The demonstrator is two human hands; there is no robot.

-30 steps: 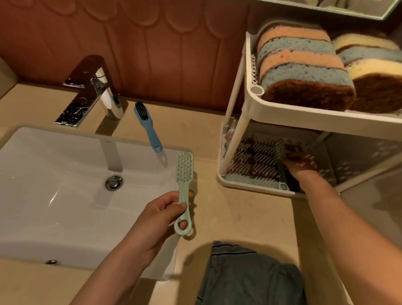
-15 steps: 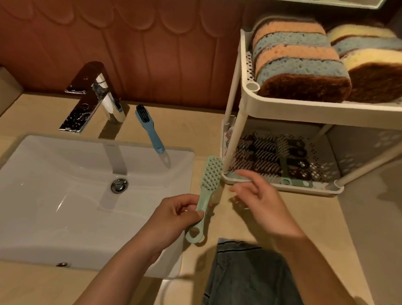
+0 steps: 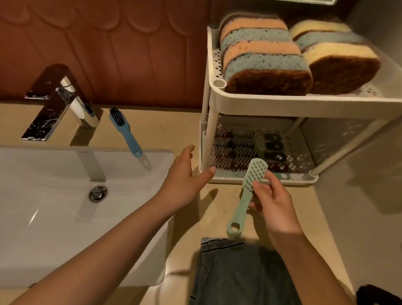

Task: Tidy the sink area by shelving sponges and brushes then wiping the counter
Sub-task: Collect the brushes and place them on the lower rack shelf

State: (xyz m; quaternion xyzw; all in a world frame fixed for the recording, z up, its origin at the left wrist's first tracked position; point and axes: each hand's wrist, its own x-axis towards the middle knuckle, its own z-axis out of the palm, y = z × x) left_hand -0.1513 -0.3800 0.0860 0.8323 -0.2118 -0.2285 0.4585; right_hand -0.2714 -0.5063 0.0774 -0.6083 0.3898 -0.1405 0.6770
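The right hand [image 3: 274,202] had its fingers [image 3: 258,187] clamped on the green brush [image 3: 245,197], head tilted up toward the lower shelf [image 3: 294,179] just ahead; the left hand [image 3: 182,174] hung beside it, fingers apart.

sink [image 3: 51,226] left, rack [image 3: 291,103] right, sponges [image 3: 265,55] on top, brushes [image 3: 246,150] below, cloth [image 3: 242,280] nearest

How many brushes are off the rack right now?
2. The blue brush lies on the counter beside the faucet; the green brush is held in the right hand. Others sit on the rack's lower shelf, too cluttered to count.
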